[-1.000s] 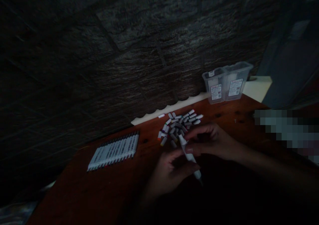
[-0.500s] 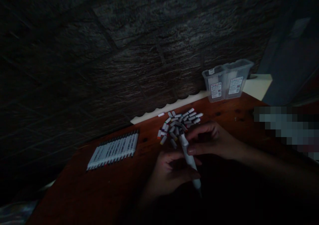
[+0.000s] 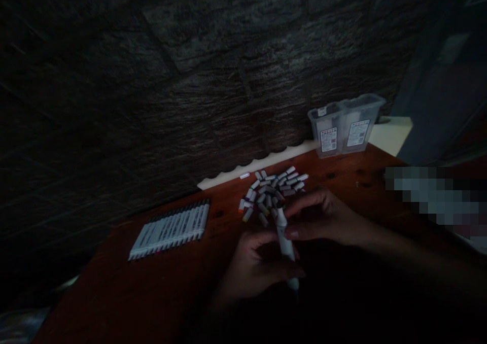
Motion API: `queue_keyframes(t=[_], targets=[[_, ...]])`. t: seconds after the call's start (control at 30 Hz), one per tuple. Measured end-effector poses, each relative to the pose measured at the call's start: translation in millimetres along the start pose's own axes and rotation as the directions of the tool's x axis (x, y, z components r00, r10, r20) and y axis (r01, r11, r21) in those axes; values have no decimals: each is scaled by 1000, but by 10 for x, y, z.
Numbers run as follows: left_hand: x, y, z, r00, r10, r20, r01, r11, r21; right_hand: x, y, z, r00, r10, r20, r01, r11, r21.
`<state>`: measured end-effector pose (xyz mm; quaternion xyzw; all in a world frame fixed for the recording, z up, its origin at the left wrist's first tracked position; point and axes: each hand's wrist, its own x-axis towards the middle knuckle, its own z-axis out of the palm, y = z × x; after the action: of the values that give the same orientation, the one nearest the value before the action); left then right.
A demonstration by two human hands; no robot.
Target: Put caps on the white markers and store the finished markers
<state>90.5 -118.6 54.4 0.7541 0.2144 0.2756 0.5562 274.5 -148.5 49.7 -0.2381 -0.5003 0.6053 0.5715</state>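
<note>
A white marker pen (image 3: 285, 243) is held at a slant over the near side of the table, its dark upper tip uncapped. My left hand (image 3: 256, 265) grips the marker's lower barrel between thumb and fingers. Higher up, the thumb and fingers of my right hand (image 3: 323, 216) close around the upper part of the same marker. Just beyond the hands lies a loose heap of marker caps (image 3: 270, 189), grey-white with coloured ends. To the left, a row of white markers (image 3: 171, 231) lies side by side, capless, their dark tips toward the wall.
Two clear plastic boxes (image 3: 344, 128) with labels stand at the back right, beside a cream block (image 3: 391, 135). A wavy cream strip (image 3: 254, 165) runs along the dark stone wall (image 3: 171, 95). One lone cap (image 3: 244, 175) lies near the strip on the wooden table (image 3: 125, 293).
The marker has turned slightly more upright, its lower end shifting left. Both hands keep their hold. The whole view has shifted a little.
</note>
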Motion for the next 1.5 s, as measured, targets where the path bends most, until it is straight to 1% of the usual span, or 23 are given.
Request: queue_keyframes(t=[0.17, 0.23, 0.3, 0.37, 0.43, 0.53, 0.67, 0.83, 1.1, 1.37, 1.5], targets=[[-5, -11, -3, 1000, 6, 3, -6, 1000, 7, -7, 5, -7, 1000, -4, -16, 4, 999, -37], [-6, -9, 0, 1000, -12, -4, 12, 1000, -15, 1, 10, -7, 1000, -3, -27, 1, 998, -55], [2, -15, 4, 998, -54, -20, 53, 997, -51, 18, 15, -12, 998, 8, -64, -13, 996, -86], [23, -42, 4, 991, -120, -65, 113, 988, -107, 41, 17, -32, 992, 14, -126, -32, 989, -147], [54, -88, -7, 976, -170, -139, 141, 970, -195, 63, 22, -70, 981, 8, -192, -52, 973, -227], [106, -149, -40, 956, -171, -239, 87, 941, -328, 86, 41, -136, 967, 11, -256, -91, 949, -301], [152, -127, -79, 943, -140, -301, -18, 884, -467, 97, 73, -173, 955, 44, -293, -143, 934, -328], [141, -32, -95, 912, -135, -387, -87, 858, -506, 103, 93, -166, 943, 82, -323, -214, 891, -400], [102, 16, -110, 915, -125, -383, -101, 849, -519, 101, 117, -195, 928, 103, -357, -278, 830, -483], [107, -4, -151, 914, -140, -380, -117, 808, -577, 110, 139, -230, 932, 78, -354, -264, 815, -516], [113, -31, -177, 910, -118, -397, -156, 791, -592, 117, 148, -246, 929, 74, -363, -268, 812, -518]])
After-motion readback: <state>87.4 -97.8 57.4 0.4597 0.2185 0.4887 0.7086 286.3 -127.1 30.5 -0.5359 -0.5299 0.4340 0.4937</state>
